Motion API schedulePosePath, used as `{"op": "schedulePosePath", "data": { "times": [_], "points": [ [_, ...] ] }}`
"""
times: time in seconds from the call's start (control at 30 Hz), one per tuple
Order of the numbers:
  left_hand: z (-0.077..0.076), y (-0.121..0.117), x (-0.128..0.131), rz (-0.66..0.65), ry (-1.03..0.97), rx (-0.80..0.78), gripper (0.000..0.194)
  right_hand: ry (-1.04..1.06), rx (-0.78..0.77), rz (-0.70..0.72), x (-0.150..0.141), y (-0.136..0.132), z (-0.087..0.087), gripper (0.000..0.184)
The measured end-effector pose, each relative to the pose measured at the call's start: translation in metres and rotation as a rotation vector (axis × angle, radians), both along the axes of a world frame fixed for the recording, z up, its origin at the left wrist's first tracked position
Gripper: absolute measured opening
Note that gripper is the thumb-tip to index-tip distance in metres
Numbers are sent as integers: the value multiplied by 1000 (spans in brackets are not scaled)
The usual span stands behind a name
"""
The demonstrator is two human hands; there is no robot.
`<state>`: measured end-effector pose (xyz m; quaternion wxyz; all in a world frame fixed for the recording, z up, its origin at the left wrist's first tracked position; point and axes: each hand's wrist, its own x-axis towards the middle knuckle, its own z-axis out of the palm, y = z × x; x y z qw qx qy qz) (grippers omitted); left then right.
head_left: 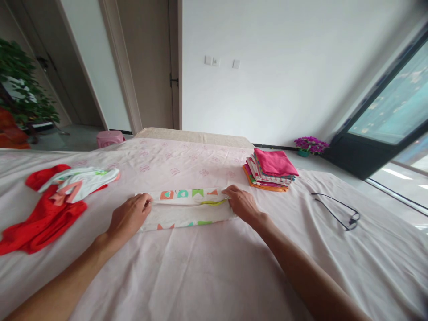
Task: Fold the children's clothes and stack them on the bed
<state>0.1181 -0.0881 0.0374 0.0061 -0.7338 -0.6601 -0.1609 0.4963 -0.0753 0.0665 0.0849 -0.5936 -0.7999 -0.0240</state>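
Note:
A white cloth garment (187,209) with orange, teal and green shapes lies in front of me, folded into a long strip. A yellow-green edge shows along its upper fold. My left hand (132,216) pinches the garment's left end, fingers curled closed. At the opposite end, my right hand (242,203) grips the upper right corner, thumb and fingers pressed together. Right of the garment stands a stack of folded clothes (269,171), a pink piece on top. Over on the left lie crumpled red clothes (50,223) with a white garment (83,180) on top.
A pale pink floral sheet (207,276) covers the surface. Black-framed glasses (349,218) lie on it at the right. Beyond its edge are a pink stool (109,137), a potted purple flower (310,146), a leafy plant (25,89) and a dark-framed glass door (374,111).

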Motion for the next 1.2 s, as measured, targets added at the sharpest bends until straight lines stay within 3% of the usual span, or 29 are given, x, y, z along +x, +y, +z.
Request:
{"op": "schedulePosePath", "data": {
  "times": [0.13,0.27,0.47,0.63,0.83,0.97,1.2],
  "points": [
    [-1,5,-2,71,-61,-57,17,-43,-19,35,-1,15,0,34],
    [-2,9,-5,113,-92,-89,19,52,46,-10,0,26,5,29],
    [-2,5,-9,15,-78,-61,16,84,124,29,9,22,6,31],
    [14,-7,-7,-109,61,8,12,30,124,10,12,8,-1,36],
    [34,-5,19,-158,-17,71,22,132,182,41,-21,-3,20,42],
    [22,4,29,-256,-48,-5,22,123,115,-3,-29,-9,24,32],
    [-12,11,18,-295,-140,39,25,-49,138,-24,-36,-11,2,26]
  ]
}}
